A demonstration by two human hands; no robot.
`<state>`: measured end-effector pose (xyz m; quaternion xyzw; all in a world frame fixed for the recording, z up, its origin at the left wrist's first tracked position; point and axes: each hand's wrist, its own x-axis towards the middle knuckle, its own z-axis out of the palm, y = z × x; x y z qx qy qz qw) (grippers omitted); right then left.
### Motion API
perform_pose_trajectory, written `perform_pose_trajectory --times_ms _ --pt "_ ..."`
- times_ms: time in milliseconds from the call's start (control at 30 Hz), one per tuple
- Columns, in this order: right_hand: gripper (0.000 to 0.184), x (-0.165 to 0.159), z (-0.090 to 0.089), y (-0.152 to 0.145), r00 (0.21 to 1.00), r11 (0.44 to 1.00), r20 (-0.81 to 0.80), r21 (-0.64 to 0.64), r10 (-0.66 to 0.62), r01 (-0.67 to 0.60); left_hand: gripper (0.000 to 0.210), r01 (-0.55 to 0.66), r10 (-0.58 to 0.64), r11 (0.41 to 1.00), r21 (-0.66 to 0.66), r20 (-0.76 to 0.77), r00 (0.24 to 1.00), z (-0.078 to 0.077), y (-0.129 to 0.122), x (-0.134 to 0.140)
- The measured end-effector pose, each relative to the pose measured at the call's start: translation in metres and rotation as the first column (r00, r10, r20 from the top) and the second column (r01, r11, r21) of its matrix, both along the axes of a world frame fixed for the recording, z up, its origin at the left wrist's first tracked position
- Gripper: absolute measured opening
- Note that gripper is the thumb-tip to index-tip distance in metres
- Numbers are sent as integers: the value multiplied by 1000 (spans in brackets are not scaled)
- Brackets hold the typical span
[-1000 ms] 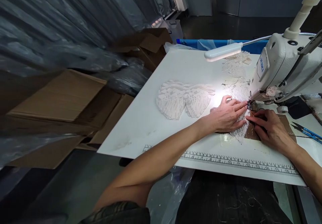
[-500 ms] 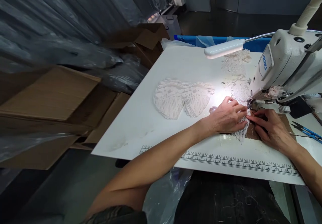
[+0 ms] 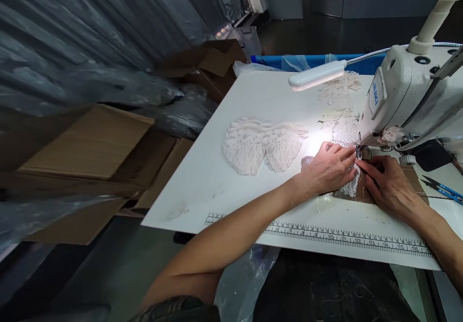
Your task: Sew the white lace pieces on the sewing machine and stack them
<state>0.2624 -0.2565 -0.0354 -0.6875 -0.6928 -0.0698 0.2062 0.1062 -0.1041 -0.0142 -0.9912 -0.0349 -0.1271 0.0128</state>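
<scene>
A strip of white lace point(image 3: 349, 187) lies under the needle area of the white sewing machine point(image 3: 398, 90), and more of the lace spreads out behind the presser foot. My left hand point(image 3: 330, 167) rests palm down on it, fingers laid out flat and a little apart. From the other side, my right hand point(image 3: 388, 179) pinches the lace's edge with thumb and forefinger close to the foot; the exact grip is partly hidden. Beneath is a brown plate point(image 3: 365, 194). A clear bobbin-like item point(image 3: 306, 161) sits by my left wrist.
Stacked lace pieces point(image 3: 262, 143) lie left on the white table point(image 3: 202, 187), which has a printed ruler point(image 3: 325, 235) along its front. Blue thread snips point(image 3: 443, 189) are at right. A lamp point(image 3: 318, 76) hangs over the lace. Cardboard boxes point(image 3: 87, 143) stand beyond the left edge.
The lace has slid a little away from me toward the machine, so its near tail is shorter. Both hands stay at the lace; the view has shifted slightly.
</scene>
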Motion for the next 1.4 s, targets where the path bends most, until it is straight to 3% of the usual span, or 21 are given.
perform_pose_trajectory --times_ms 167,300,500,567,633,700,800,867,1067,1200,1400 --pt "43 2 1 -5 997 1000 -75 -5 -17 17 39 -37 38 999 -14 52 998 -5 -2 2" --pt "41 12 13 -17 982 994 -164 -61 -99 90 38 -91 98 994 -59 119 988 -1 12 9" --pt "42 19 38 -38 976 993 -213 -115 -45 20 32 -185 170 975 -126 -123 978 14 46 21" --pt "41 18 41 -47 972 993 -231 -115 -41 15 33 -181 165 973 -141 -115 980 16 48 15" --pt "39 18 41 -55 969 995 -244 -104 -33 8 34 -116 112 978 -176 -33 993 16 43 5" --pt "37 17 38 -59 966 997 -257 -76 -29 10 31 24 -17 971 -236 35 999 14 36 -7" --pt "36 14 32 -58 962 999 -274 -33 -11 2 24 250 -238 905 -344 77 968 9 26 -20" --pt "35 10 31 -54 959 1000 -283 -16 9 -14 22 319 -305 870 -376 98 947 5 22 -23" --pt "35 -3 34 -39 941 995 -333 -59 56 -80 18 280 -243 880 -383 142 959 2 17 -21" --pt "36 -9 31 -21 936 987 -342 -100 84 -125 23 342 -231 855 -390 302 925 4 13 -20" --pt "24 -16 27 -1 947 992 -317 -128 -51 11 20 345 -245 915 -211 389 888 -3 4 -15"
